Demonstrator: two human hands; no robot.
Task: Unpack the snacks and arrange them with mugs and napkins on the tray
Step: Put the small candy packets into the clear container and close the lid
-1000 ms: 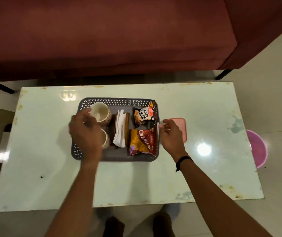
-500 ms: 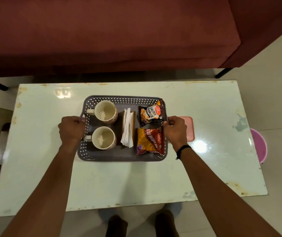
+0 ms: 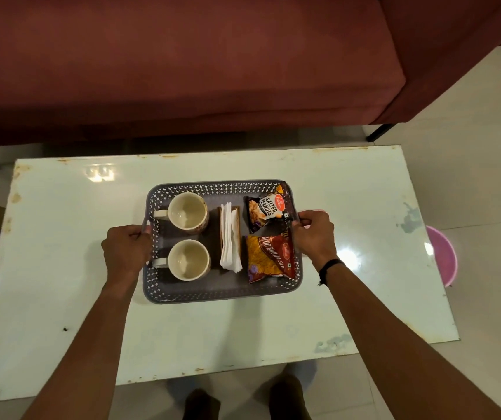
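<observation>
Grey perforated plastic formed the tray [image 3: 222, 294], which sat mid-table, nearer the far edge, holding two mugs [image 3: 188, 213], napkins [image 3: 230, 237] and two snack packets [image 3: 269, 258]. Left hand [image 3: 125, 251] and right hand [image 3: 314, 234] gripped its short side rims, with bare table [image 3: 61, 268] on every side.

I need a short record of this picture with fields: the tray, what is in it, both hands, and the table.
tray: grey lattice tray on the table
mugs: two empty mugs at the left side, one behind the other, handles to the left
napkins: white stack in the middle
snacks: salted peanuts packet behind, aloo bhujia packet in front, both at the right side, unopened
left hand: grips the left rim
right hand: grips the right rim
table: pale, glossy top
</observation>
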